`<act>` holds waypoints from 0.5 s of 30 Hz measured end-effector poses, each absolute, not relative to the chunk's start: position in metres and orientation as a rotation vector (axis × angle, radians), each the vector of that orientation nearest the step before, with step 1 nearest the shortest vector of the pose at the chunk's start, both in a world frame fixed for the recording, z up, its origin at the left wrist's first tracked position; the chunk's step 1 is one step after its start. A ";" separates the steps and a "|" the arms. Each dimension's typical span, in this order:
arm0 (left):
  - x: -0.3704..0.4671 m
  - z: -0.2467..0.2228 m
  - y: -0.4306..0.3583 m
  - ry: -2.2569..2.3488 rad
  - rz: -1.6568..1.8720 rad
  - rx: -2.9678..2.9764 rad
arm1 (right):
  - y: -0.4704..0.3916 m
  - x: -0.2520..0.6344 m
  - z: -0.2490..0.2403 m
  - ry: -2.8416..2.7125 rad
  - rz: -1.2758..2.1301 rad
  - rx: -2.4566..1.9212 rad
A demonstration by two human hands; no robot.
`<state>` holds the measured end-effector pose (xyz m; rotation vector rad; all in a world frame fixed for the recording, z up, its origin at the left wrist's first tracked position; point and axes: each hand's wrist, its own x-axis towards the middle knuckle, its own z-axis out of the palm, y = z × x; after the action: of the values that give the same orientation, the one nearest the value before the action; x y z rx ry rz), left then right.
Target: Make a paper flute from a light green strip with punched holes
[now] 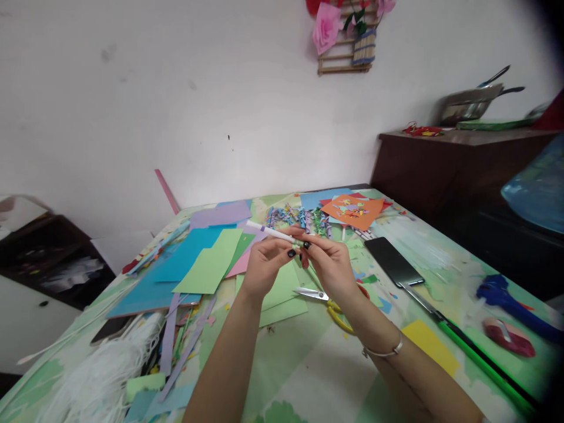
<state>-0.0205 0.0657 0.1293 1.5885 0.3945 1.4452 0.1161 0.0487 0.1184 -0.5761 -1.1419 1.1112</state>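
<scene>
A white felt-tip pen [269, 231] with a purple band slants between my hands, its far end pointing up and left. My left hand [264, 262] is closed around the pen's middle, thumb toward the right. At the pen's lower right end, my right hand [329, 261] pinches with thumb and fingertips. Something pale green shows at those fingertips, perhaps a paper strip; the fingers hide most of it. Below the hands lie light green paper sheets [284, 302]. Scissors [314, 294] with yellow handles rest open beside my right wrist, partly covered by it.
Blue paper [185, 252] and green paper [211, 264] lie left, near white string [106, 364] and purple strips [167, 341]. Curled paper pieces [288, 216] and orange paper [355, 210] sit behind. On the right are a phone [392, 261], a green-handled cutter [476, 352] and yellow paper [432, 345].
</scene>
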 end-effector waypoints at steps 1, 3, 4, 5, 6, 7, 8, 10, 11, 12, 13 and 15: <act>-0.021 0.129 0.066 0.396 1.454 1.597 | 0.048 0.116 0.119 -1.132 1.123 -0.578; -0.023 0.129 0.065 0.399 1.469 1.629 | 0.046 0.115 0.120 -1.113 1.135 -0.580; -0.024 0.130 0.065 0.407 1.470 1.667 | 0.045 0.115 0.121 -1.105 1.138 -0.583; -0.026 0.130 0.064 0.426 1.466 1.723 | 0.045 0.116 0.122 -1.100 1.140 -0.587; -0.028 0.131 0.064 0.457 1.462 1.799 | 0.044 0.116 0.123 -1.100 1.144 -0.591; -0.029 0.133 0.064 0.499 1.466 1.890 | 0.043 0.117 0.124 -1.106 1.150 -0.595; -0.030 0.134 0.064 0.545 1.478 1.987 | 0.042 0.118 0.126 -1.113 1.158 -0.600; -0.031 0.138 0.065 0.629 1.527 2.166 | 0.042 0.119 0.128 -1.115 1.169 -0.620; -0.032 0.139 0.065 0.665 1.563 2.235 | 0.041 0.119 0.129 -1.103 1.174 -0.631; -0.032 0.140 0.065 0.703 1.596 2.288 | 0.041 0.119 0.130 -1.085 1.186 -0.639; -0.031 0.140 0.066 0.738 1.625 2.321 | 0.041 0.118 0.131 -1.062 1.207 -0.641; -0.030 0.140 0.066 0.776 1.669 2.332 | 0.040 0.116 0.133 -1.006 1.278 -0.613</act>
<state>-0.0304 0.0656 0.1396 2.3317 0.7758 1.6686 0.1163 0.0399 0.1330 -0.6128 -1.0061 1.2784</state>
